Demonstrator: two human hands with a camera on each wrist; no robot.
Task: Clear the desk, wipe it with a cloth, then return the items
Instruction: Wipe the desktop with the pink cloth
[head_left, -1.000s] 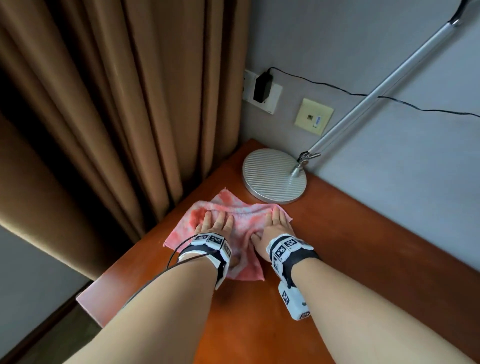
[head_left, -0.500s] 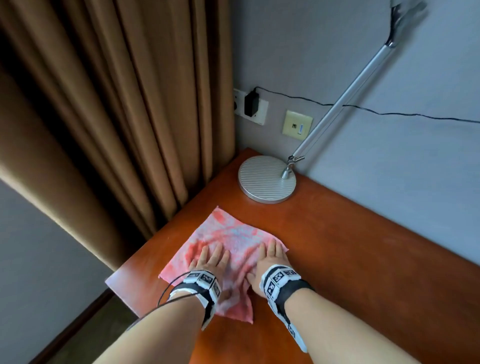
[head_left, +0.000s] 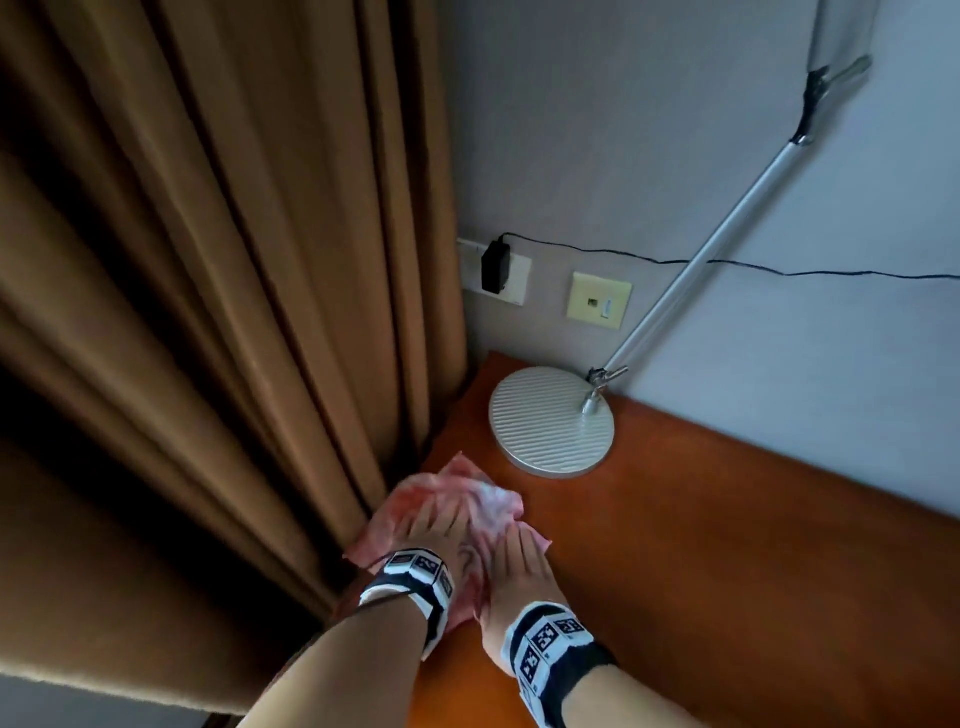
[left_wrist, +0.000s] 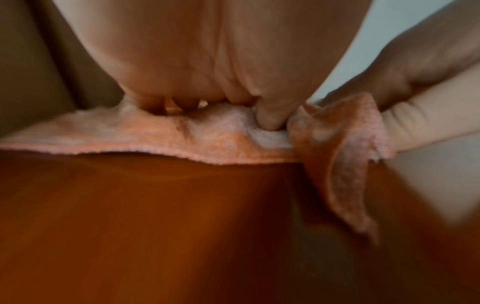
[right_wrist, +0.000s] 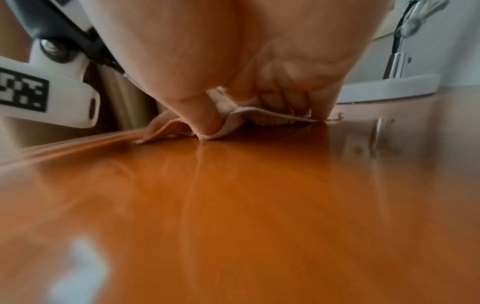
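A pink mottled cloth (head_left: 493, 501) lies bunched on the orange-brown wooden desk (head_left: 727, 545), close to its left edge. My left hand (head_left: 434, 525) and right hand (head_left: 519, 553) lie side by side on top of it, fingers straight, pressing it down. In the left wrist view the left hand (left_wrist: 207, 61) bears on the cloth (left_wrist: 155, 131) and its thumb (left_wrist: 270, 117) digs into a fold. Seen from the right wrist, the right hand (right_wrist: 233, 61) presses the cloth's (right_wrist: 262, 117) near hem onto the desk (right_wrist: 233, 205). Motion blurs both hands.
A round ribbed lamp base (head_left: 550, 421) stands just beyond the cloth in the desk's far left corner, its silver arm (head_left: 717, 249) slanting up right. Brown curtains (head_left: 234, 312) hang against the left edge. A plugged wall socket (head_left: 493, 270) and cable (head_left: 779, 271) run along the wall.
Both hands have pushed the cloth away from the near edge, back toward the lamp base and the curtain. The cloth has gone from spread flat to bunched.
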